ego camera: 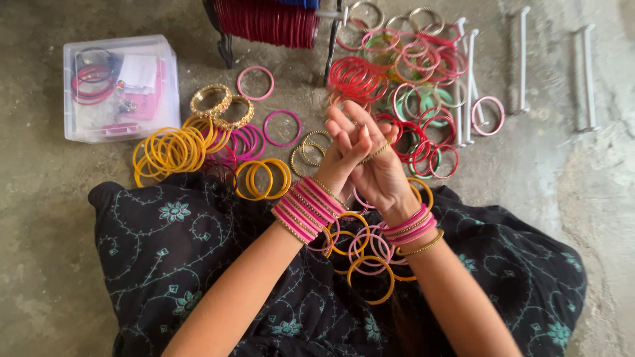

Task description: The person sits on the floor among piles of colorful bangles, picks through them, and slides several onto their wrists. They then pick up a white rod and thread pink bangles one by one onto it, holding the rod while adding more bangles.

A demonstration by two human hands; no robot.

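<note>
My left hand and my right hand are raised together over my lap. A thin gold bangle sits across the knuckles of my right hand, whose fingers stretch up and left. My left hand grips that bangle from the side. A stack of pink and gold bangles covers my left wrist. My right wrist wears a few pink bangles and one gold one. Loose orange and pink bangles lie on the dark flowered cloth over my lap.
On the concrete floor lie a heap of yellow bangles, gold bangles, red and pink bangles and white rods. A clear plastic box stands at the left. A rack of dark red bangles is at the top.
</note>
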